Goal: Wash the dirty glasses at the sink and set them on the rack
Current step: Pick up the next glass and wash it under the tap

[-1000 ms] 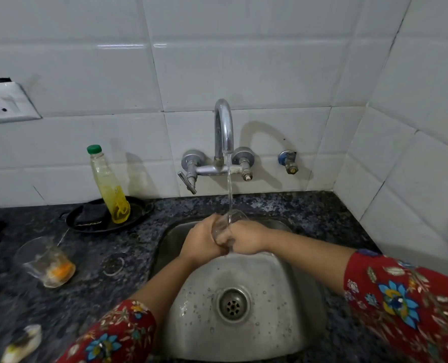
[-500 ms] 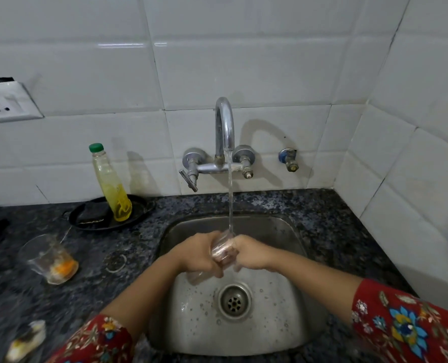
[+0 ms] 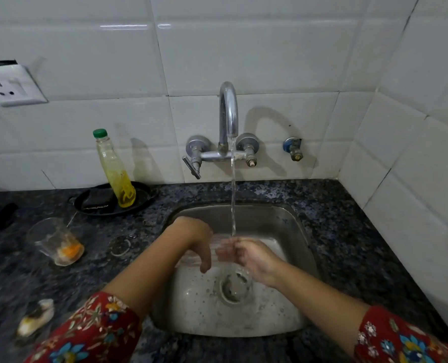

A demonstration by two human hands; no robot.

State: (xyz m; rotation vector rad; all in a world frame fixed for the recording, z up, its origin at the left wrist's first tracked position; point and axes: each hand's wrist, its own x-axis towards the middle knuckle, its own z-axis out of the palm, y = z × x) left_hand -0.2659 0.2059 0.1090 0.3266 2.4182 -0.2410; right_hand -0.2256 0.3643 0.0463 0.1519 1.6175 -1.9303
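A clear glass (image 3: 219, 244), blurred by motion, lies on its side between my two hands over the steel sink (image 3: 283, 221). My left hand (image 3: 195, 238) wraps over it from the left, fingers hanging down. From the right, my right hand (image 3: 249, 255) has curled fingers at the glass's end. The water stream (image 3: 233, 195) from the tap (image 3: 228, 111) falls onto the glass and my right fingers. A second dirty glass (image 3: 57, 242), with orange residue at its bottom, stands tilted on the dark counter to the left. No rack is in view.
A green-capped bottle of yellow liquid (image 3: 115, 171) stands in a black dish (image 3: 94, 203) behind the sink's left side. A pale food scrap (image 3: 35, 317) lies at the counter's near left. Tiled walls close the back and right. A socket (image 3: 10, 86) is on the left wall.
My hands and the glass have dropped lower in the sink and eased apart. The left fingers now hang loosely over the glass instead of clenching it. Water keeps running.
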